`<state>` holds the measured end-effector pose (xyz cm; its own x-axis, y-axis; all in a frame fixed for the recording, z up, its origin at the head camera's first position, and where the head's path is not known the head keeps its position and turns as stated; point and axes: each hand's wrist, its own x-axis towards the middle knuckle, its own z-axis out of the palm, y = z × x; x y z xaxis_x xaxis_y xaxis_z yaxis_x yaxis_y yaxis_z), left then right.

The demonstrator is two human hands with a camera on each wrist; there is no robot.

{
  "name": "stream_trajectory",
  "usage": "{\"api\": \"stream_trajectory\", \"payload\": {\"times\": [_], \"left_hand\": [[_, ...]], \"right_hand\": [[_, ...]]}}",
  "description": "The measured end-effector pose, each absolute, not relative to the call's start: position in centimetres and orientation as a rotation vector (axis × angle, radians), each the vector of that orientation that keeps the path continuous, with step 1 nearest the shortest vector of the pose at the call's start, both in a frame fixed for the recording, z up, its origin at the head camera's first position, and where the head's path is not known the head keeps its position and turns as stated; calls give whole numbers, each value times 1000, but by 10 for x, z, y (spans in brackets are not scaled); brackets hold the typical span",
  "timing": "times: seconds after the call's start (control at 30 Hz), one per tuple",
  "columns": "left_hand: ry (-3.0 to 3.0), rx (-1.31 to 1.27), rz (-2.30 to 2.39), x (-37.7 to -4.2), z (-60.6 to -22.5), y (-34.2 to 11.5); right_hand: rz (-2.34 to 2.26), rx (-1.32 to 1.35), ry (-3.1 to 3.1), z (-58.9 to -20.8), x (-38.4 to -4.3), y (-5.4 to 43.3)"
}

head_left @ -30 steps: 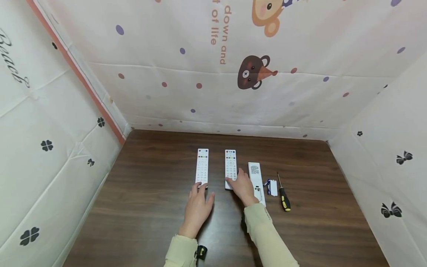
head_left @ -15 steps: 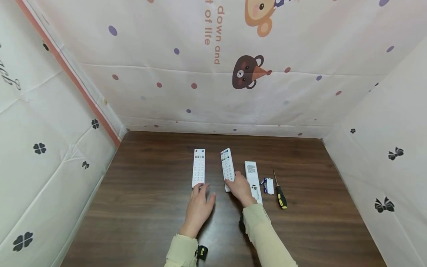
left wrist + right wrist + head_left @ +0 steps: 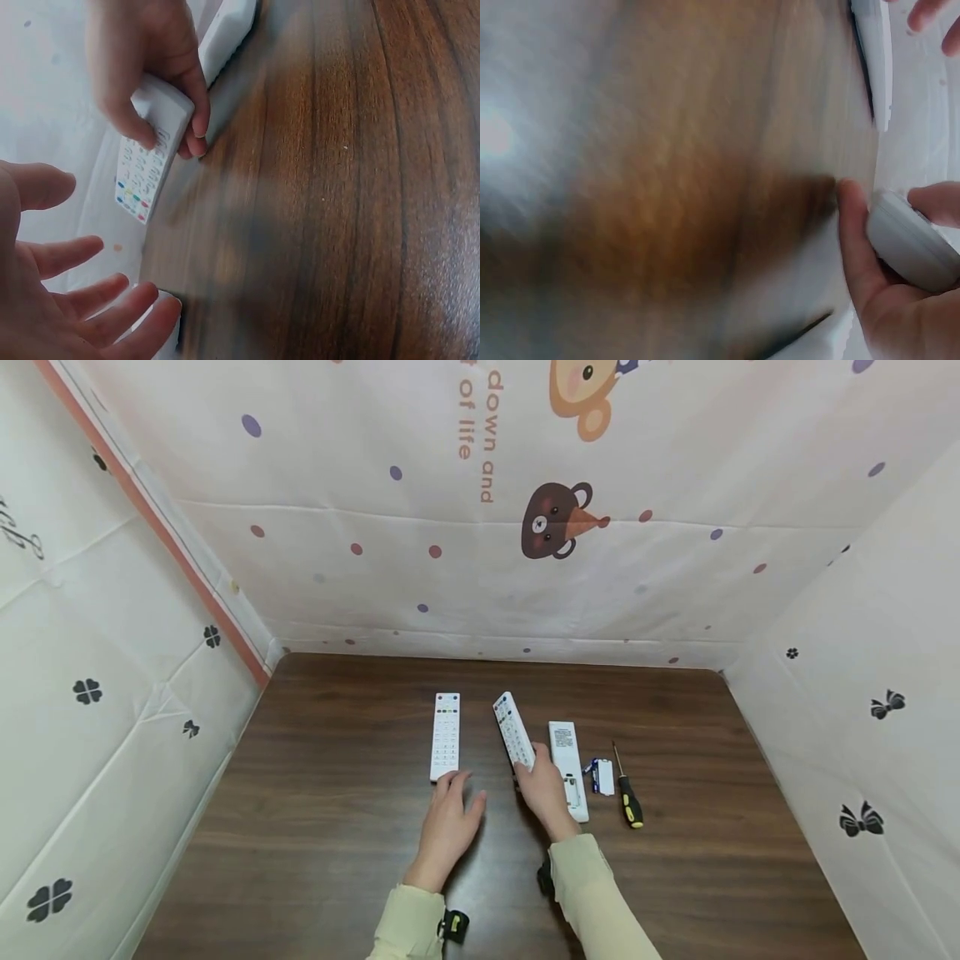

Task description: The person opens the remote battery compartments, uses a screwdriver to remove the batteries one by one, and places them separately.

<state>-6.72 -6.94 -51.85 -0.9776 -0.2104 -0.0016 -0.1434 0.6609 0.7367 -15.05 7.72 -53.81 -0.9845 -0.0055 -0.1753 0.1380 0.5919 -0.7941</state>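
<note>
My right hand (image 3: 545, 789) pinches the near end of a white remote control (image 3: 512, 727), thumb on its button side. That remote is raised off the table and leans, its far end pointing away to the left; the left wrist view shows its keys (image 3: 140, 169) clearly. My left hand (image 3: 447, 831) has its fingers loosely spread near the close end of a second white remote (image 3: 446, 735), which lies buttons up; whether the fingertips touch it I cannot tell. Face down beside my right hand lies a third remote (image 3: 566, 756), its battery compartment exposed.
Right of the third remote lie a small white cover (image 3: 604, 778) and what looks like blue batteries (image 3: 593, 774). A black-and-yellow screwdriver (image 3: 630, 802) lies further right. Printed cloth walls (image 3: 360, 585) enclose the brown wooden table (image 3: 322, 827) at the back and sides.
The middle remote, flat on the table a second ago, has been lifted and turned leftward at its far end by my right hand. My left hand has stayed nearly still.
</note>
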Motion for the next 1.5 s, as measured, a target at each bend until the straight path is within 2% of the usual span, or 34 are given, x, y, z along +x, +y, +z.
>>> {"api": "stream_trajectory", "payload": {"times": [0.3,0.5,0.77,1.0,1.23,1.5], "left_hand": [[-2680,292,-1384,-69,-517,-70],[-2562,320,-1492,-71,-516,-68],[-2427,388,-1718,-73,-511,-67],[-2109,361,-2254,-73,-499,-67],[-2144,365,-2210,-68,-493,-70],[-1895,330,-2428,-66,-495,-70]], "right_hand": [[-1557,71,2652,-533,-134,74],[-1488,32,2714,-523,-120,70],[-1353,-206,2891,-507,-97,63],[-1220,-477,3001,-500,-80,56],[-1165,-779,3082,-495,-70,50],[-1155,-833,2902,-492,-64,53]]}}
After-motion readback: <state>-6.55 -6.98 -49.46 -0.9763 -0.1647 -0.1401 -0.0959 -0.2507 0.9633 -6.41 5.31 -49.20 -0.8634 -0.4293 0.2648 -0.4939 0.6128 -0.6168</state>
